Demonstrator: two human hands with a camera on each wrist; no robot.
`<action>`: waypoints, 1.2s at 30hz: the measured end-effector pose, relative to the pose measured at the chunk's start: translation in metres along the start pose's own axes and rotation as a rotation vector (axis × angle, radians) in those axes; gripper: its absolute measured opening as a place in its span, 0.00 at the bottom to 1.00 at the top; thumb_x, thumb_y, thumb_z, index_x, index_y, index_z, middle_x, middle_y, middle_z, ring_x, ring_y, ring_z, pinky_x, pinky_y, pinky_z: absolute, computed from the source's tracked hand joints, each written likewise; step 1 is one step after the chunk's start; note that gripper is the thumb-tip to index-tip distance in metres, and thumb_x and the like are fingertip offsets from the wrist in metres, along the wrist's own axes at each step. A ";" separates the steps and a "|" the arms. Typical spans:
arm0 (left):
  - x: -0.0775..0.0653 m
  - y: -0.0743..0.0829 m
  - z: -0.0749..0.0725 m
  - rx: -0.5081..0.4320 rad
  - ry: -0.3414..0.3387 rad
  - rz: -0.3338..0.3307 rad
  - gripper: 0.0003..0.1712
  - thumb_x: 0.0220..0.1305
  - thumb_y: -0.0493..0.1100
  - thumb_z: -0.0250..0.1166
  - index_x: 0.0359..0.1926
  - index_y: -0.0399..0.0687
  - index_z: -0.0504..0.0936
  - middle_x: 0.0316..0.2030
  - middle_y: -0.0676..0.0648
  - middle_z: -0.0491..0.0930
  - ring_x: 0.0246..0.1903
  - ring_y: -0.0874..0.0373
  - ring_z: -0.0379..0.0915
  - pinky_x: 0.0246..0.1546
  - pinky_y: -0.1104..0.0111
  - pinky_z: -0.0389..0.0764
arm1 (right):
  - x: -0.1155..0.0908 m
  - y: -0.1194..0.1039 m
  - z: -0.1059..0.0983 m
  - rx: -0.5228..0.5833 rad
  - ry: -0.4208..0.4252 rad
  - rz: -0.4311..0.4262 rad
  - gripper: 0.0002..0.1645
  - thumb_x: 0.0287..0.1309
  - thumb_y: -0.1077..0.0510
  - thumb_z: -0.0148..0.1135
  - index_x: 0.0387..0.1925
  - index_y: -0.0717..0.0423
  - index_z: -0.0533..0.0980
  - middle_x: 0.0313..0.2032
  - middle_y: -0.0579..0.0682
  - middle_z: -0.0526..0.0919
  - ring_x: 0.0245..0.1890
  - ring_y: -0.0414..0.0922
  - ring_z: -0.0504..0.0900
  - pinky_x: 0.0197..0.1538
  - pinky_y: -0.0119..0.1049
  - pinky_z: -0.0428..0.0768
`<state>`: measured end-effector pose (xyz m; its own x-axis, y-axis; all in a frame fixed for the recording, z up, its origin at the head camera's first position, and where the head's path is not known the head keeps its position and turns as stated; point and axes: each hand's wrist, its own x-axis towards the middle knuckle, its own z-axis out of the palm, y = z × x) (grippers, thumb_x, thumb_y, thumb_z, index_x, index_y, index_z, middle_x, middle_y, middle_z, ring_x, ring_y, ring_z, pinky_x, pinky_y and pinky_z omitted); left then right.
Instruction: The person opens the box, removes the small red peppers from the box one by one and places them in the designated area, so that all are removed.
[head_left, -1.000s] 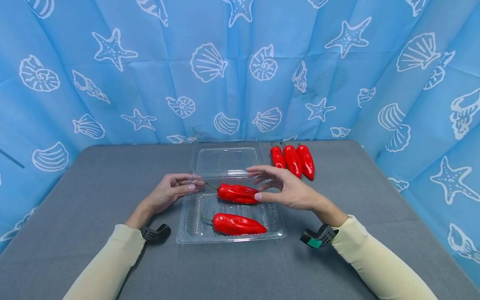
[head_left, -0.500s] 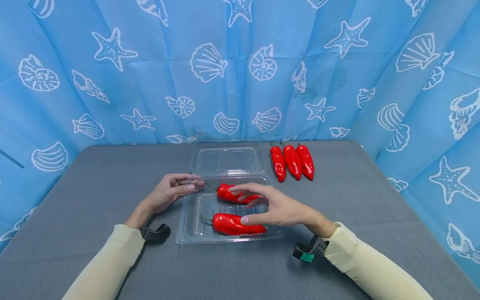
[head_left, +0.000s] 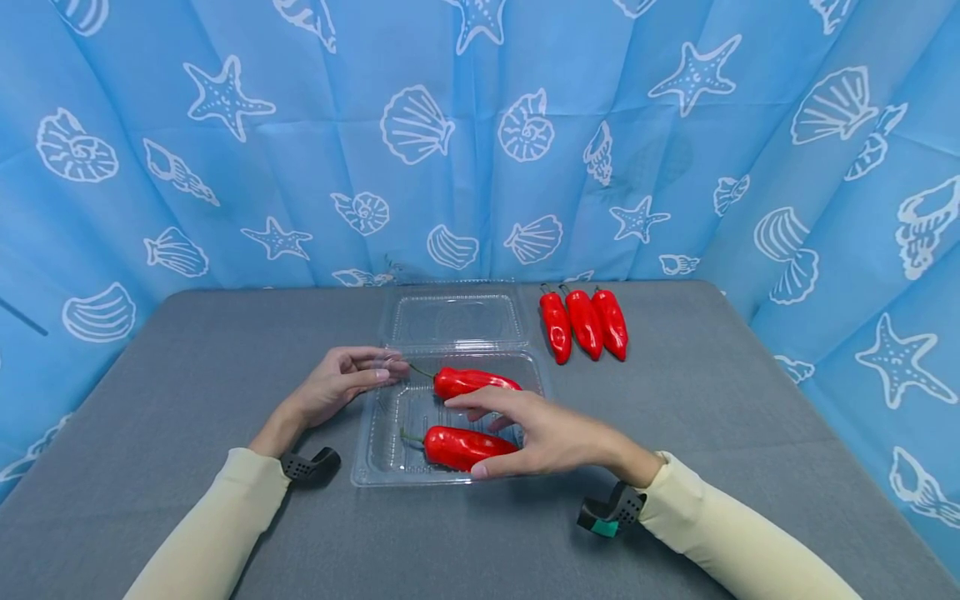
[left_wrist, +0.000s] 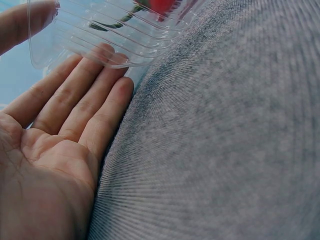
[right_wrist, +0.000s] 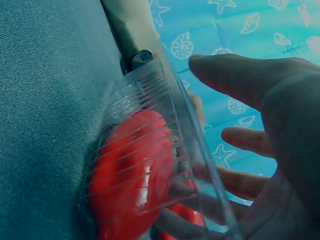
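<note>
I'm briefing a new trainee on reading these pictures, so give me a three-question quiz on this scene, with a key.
1. Count: how many red peppers lie inside the clear container?
2. True or false: the lid is closed over them.
3. Identify: in the head view, which hand partly hides the nearer pepper?

Key: 1. two; 2. false, it lies open; 3. the right hand.
</note>
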<state>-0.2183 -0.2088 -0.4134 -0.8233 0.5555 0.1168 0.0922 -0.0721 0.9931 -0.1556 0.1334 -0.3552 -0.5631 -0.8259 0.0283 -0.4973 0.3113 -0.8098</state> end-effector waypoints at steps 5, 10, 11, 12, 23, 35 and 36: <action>0.000 0.000 0.000 0.000 -0.004 0.001 0.28 0.70 0.31 0.59 0.67 0.20 0.65 0.55 0.41 0.83 0.57 0.55 0.80 0.60 0.66 0.78 | -0.001 0.002 0.002 -0.034 -0.038 0.010 0.45 0.57 0.47 0.73 0.74 0.43 0.64 0.69 0.47 0.69 0.62 0.44 0.74 0.58 0.38 0.80; -0.001 0.000 0.000 -0.019 -0.006 0.006 0.28 0.70 0.31 0.59 0.66 0.19 0.65 0.54 0.42 0.84 0.57 0.55 0.80 0.60 0.66 0.78 | -0.001 0.001 0.002 -0.041 -0.089 0.035 0.45 0.60 0.46 0.71 0.75 0.40 0.62 0.71 0.44 0.67 0.63 0.42 0.72 0.63 0.39 0.77; -0.001 0.000 0.000 -0.021 -0.007 0.007 0.28 0.69 0.31 0.59 0.66 0.19 0.65 0.54 0.42 0.84 0.57 0.55 0.80 0.60 0.66 0.78 | 0.000 0.001 0.002 -0.042 -0.100 0.029 0.44 0.61 0.47 0.70 0.76 0.41 0.62 0.71 0.44 0.67 0.64 0.43 0.71 0.64 0.41 0.76; -0.001 0.000 0.000 -0.025 -0.008 0.009 0.28 0.69 0.31 0.59 0.66 0.19 0.65 0.54 0.42 0.84 0.57 0.55 0.80 0.60 0.66 0.78 | 0.000 0.001 0.002 -0.045 -0.109 0.029 0.44 0.61 0.46 0.69 0.76 0.40 0.62 0.71 0.43 0.67 0.65 0.43 0.70 0.66 0.42 0.74; 0.000 0.001 0.000 -0.033 -0.006 0.010 0.29 0.69 0.30 0.59 0.66 0.18 0.65 0.54 0.42 0.84 0.56 0.55 0.80 0.60 0.65 0.78 | 0.000 0.001 0.001 -0.110 -0.174 0.041 0.39 0.66 0.43 0.63 0.75 0.31 0.62 0.70 0.33 0.67 0.65 0.38 0.66 0.65 0.42 0.73; 0.000 0.000 0.000 -0.027 -0.007 0.012 0.29 0.68 0.30 0.60 0.65 0.19 0.65 0.54 0.41 0.84 0.56 0.55 0.80 0.60 0.65 0.78 | 0.001 0.003 0.002 -0.167 -0.211 0.041 0.33 0.69 0.42 0.59 0.73 0.33 0.66 0.68 0.33 0.70 0.62 0.35 0.69 0.63 0.39 0.73; 0.000 -0.001 0.000 -0.028 -0.007 0.012 0.29 0.68 0.31 0.60 0.65 0.19 0.65 0.54 0.41 0.84 0.57 0.55 0.80 0.60 0.65 0.78 | 0.001 0.003 0.002 -0.165 -0.211 0.039 0.33 0.68 0.43 0.59 0.73 0.34 0.67 0.67 0.33 0.71 0.62 0.35 0.69 0.63 0.39 0.73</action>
<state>-0.2183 -0.2089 -0.4140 -0.8185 0.5598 0.1289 0.0863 -0.1021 0.9910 -0.1561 0.1327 -0.3588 -0.4427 -0.8860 -0.1377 -0.5886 0.4031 -0.7008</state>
